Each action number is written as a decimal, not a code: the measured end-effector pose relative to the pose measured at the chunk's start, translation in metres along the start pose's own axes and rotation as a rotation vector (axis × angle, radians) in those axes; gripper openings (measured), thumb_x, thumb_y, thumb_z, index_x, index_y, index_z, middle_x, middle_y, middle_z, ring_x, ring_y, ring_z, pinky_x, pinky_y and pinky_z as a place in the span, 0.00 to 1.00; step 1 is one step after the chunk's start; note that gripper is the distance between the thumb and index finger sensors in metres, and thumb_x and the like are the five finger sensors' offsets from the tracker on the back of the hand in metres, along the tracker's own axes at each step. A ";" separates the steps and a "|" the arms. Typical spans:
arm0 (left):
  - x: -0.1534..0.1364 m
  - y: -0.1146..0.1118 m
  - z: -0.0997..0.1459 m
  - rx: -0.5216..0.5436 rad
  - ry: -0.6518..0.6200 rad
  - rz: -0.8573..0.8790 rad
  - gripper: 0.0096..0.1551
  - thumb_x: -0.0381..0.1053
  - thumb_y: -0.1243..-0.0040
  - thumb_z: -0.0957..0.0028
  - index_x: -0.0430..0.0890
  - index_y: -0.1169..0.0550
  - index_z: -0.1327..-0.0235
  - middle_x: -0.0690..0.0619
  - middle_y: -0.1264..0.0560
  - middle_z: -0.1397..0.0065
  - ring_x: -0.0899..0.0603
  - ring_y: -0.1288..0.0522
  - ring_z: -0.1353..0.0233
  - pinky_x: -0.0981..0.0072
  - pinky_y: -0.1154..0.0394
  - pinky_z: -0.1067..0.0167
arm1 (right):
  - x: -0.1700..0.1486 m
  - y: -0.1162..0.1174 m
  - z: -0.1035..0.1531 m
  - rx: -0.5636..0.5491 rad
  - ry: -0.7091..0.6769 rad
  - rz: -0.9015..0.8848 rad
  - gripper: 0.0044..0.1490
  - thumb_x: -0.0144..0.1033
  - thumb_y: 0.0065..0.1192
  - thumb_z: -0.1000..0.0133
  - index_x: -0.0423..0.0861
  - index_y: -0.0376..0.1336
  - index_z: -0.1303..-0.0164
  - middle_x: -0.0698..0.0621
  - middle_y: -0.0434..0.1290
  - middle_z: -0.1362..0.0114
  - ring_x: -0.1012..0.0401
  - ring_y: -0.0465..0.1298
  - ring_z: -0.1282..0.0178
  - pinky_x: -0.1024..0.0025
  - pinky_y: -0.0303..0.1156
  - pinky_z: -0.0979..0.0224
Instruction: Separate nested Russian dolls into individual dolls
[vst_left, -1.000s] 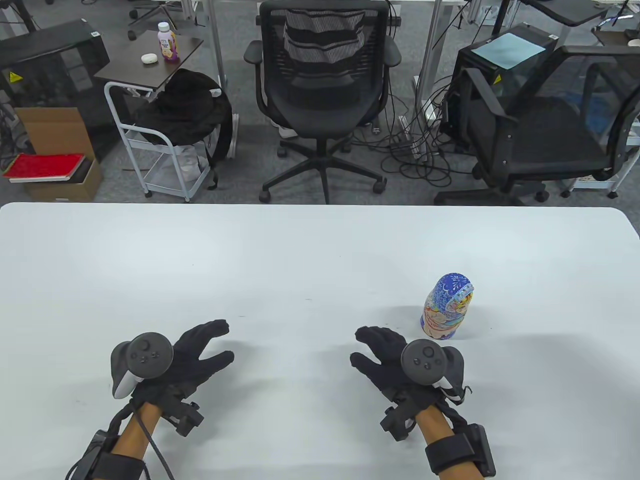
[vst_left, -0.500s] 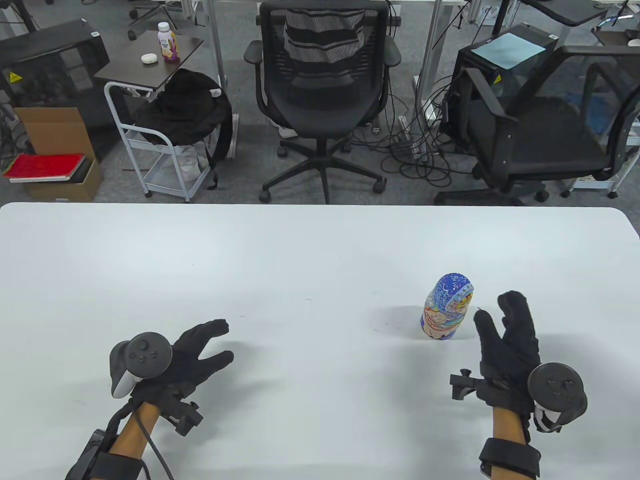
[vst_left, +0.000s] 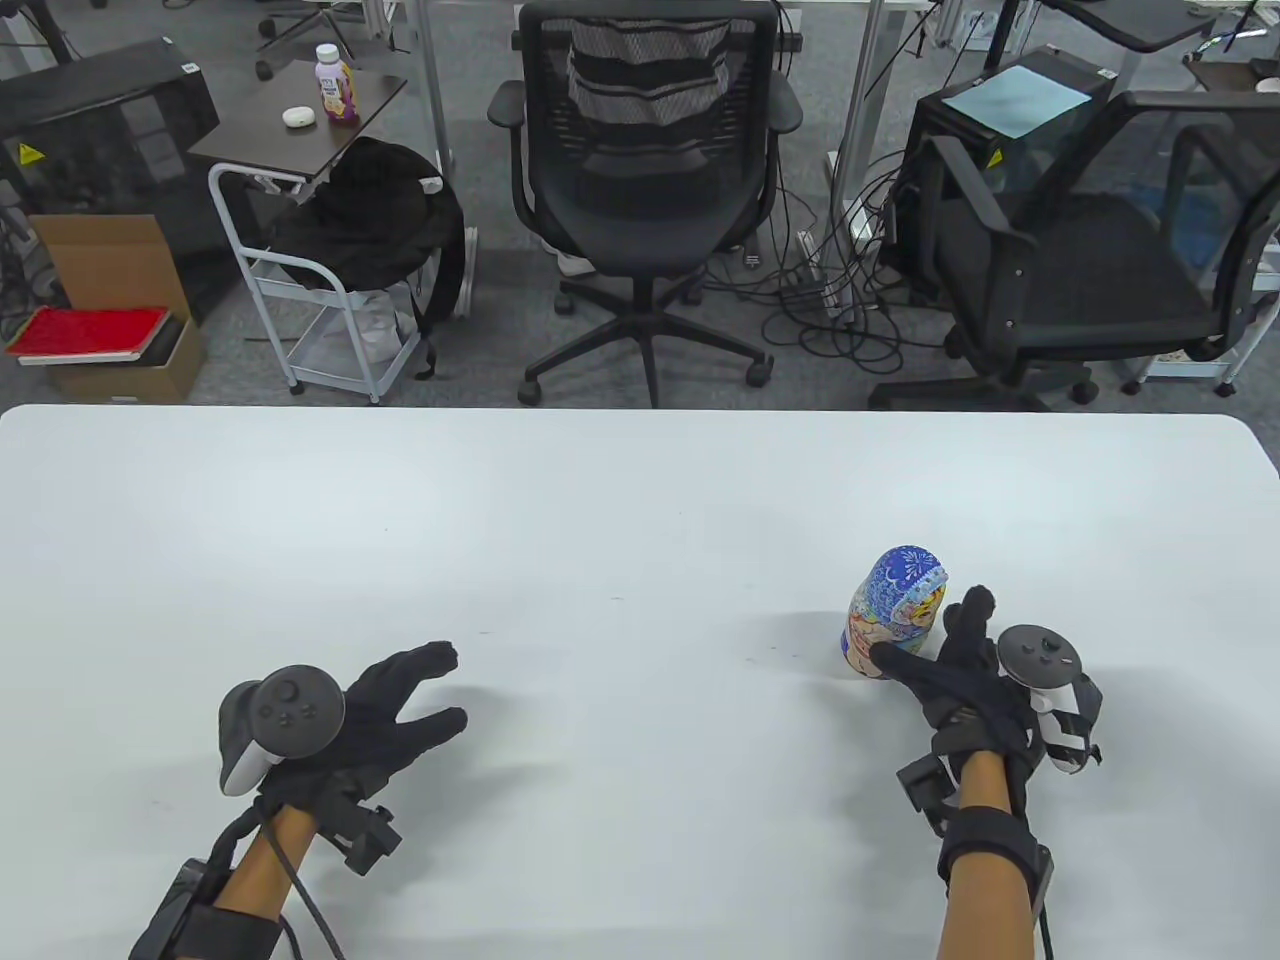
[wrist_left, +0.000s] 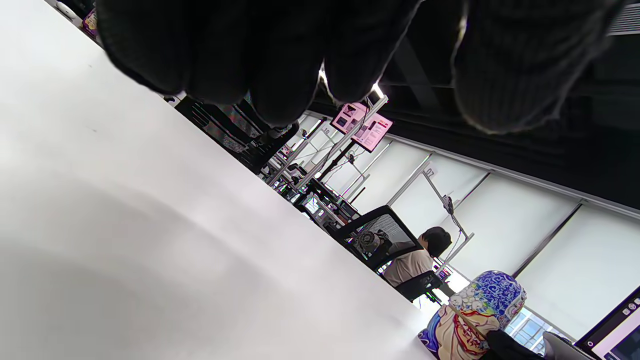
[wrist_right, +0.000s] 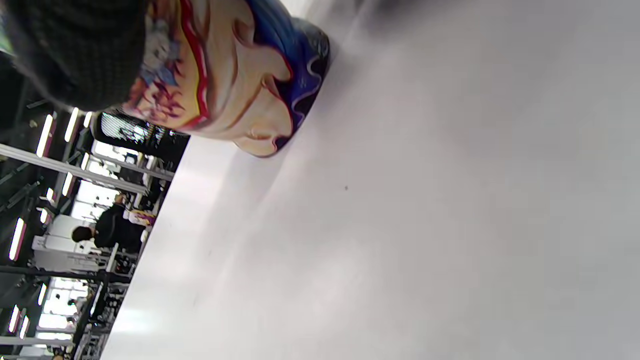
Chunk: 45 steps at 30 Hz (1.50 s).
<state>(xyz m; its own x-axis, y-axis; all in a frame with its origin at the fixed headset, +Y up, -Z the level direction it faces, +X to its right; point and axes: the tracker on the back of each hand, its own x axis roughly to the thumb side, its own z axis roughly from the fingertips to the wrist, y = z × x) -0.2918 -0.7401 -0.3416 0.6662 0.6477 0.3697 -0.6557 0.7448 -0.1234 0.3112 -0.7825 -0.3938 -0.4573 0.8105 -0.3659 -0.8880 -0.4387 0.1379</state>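
Standing upright, the doll (vst_left: 893, 620) points its head up.

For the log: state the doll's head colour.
Blue with white patterning on the doll; table view.

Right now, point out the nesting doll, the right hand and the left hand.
nesting doll (vst_left: 893, 612), table view, its painted side.
right hand (vst_left: 960, 672), table view, glove back, beside the doll.
left hand (vst_left: 385, 705), table view, glove back.

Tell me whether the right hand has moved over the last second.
Yes. The right hand has swung from the doll's near-left side round to its right, and its fingers now reach the doll's base. The doll itself stands where it did.
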 end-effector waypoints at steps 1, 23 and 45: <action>0.000 -0.001 -0.001 -0.008 0.000 -0.002 0.45 0.72 0.40 0.45 0.50 0.35 0.20 0.39 0.32 0.20 0.26 0.33 0.24 0.36 0.31 0.31 | 0.002 0.001 -0.002 0.009 -0.015 0.006 0.83 0.67 0.69 0.49 0.67 0.06 0.31 0.56 0.20 0.06 0.41 0.16 0.14 0.44 0.14 0.20; 0.058 -0.023 -0.005 0.022 -0.129 0.034 0.51 0.72 0.39 0.46 0.46 0.40 0.18 0.38 0.35 0.20 0.26 0.33 0.24 0.36 0.31 0.32 | 0.097 0.140 0.040 0.106 -0.641 0.101 0.81 0.66 0.78 0.58 0.59 0.25 0.16 0.47 0.56 0.11 0.45 0.64 0.15 0.33 0.56 0.18; 0.127 -0.034 -0.007 0.133 -0.294 0.439 0.57 0.69 0.27 0.50 0.41 0.41 0.20 0.37 0.32 0.23 0.30 0.27 0.28 0.37 0.28 0.31 | 0.119 0.251 0.109 0.427 -0.869 0.072 0.84 0.63 0.76 0.58 0.68 0.12 0.30 0.38 0.45 0.11 0.36 0.60 0.16 0.40 0.65 0.21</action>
<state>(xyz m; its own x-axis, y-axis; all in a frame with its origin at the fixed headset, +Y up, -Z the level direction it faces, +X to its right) -0.1826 -0.6825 -0.2968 0.2046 0.8072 0.5538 -0.9018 0.3754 -0.2140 0.0286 -0.7540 -0.3028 -0.2358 0.8664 0.4401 -0.7212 -0.4596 0.5183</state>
